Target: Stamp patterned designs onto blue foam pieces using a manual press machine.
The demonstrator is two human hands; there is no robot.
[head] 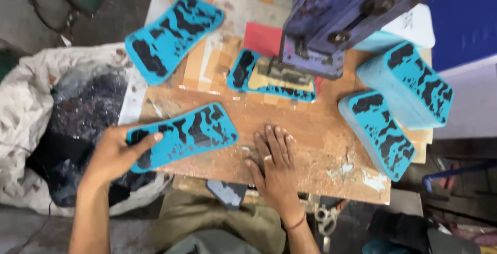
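Note:
My left hand (116, 153) grips the left end of a flat turquoise sheet with black blotches (189, 132), which lies on the wooden bench (310, 130). My right hand (274, 163) rests flat on the bench, fingers spread, holding nothing. Another turquoise patterned sheet (243, 70) lies under the head of a purple press machine (331, 21), with a yellowish cutting die (282, 80) on top of it.
A stack of patterned sheets (173, 34) sits at the far left of the bench. Two more stacks (406, 80) (380, 132) stand at the right. A white sack of dark scraps (67, 114) lies left of the bench. Scissors (325, 218) lie below the front edge.

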